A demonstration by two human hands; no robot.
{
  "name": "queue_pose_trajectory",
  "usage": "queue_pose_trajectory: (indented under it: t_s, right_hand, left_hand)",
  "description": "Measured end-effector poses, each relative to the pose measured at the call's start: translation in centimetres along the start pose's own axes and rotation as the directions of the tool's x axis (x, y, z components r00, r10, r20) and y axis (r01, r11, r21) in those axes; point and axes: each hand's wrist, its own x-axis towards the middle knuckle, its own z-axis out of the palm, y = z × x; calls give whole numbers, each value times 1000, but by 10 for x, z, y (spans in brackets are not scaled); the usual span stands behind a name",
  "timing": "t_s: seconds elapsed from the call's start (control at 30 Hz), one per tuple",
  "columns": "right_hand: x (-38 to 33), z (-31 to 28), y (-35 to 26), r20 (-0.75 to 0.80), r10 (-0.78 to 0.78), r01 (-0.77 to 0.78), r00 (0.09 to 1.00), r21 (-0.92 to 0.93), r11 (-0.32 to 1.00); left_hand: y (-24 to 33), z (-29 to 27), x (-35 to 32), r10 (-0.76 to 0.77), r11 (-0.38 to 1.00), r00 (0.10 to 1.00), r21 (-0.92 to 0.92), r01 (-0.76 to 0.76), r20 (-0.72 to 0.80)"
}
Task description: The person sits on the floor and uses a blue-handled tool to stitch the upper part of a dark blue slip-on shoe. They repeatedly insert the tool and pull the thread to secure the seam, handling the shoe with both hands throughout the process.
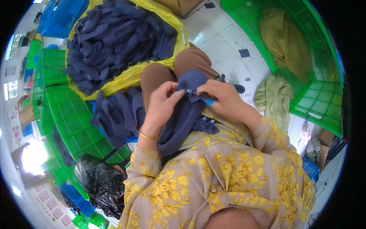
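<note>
A navy fabric shoe (177,128) lies across my lap with its rounded toe pointing away from me. On its toe sits a navy bow (194,96) with a small shiny ornament at the centre. My left hand (159,106) pinches the bow's left side between thumb and fingers. From the other side, my right hand (225,98) is closed on the bow's right side; something blue shows at its fingers. Another loose navy bow (206,125) with a shiny centre rests on my lap, right of the shoe.
A yellow-edged sack (127,78) full of navy shoes (114,36) stands ahead on the left. More navy shoes (116,118) lie beside my left knee. Green plastic crates (72,116) flank the left; a large green crate (320,110) with olive cloth (286,42) stands right.
</note>
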Motion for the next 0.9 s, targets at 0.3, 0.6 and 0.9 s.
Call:
queue_pose_trajectory:
  t_s: [0.3,0.6,0.9]
  right_hand:
    - [-16,-5,-13,-90,-492,398,866,-471,787]
    - [-11,17,-4,-348,239,-189,907,172,967]
    - [-22,7,9,-390,324,-267,862,195,944]
  left_hand:
    - [8,-14,-27,309,949,951,-59,-310,-25]
    - [26,-42,-98,357,709,882,525,-471,308]
    - [13,-154,-130,-111,844,702,-439,-307,-704]
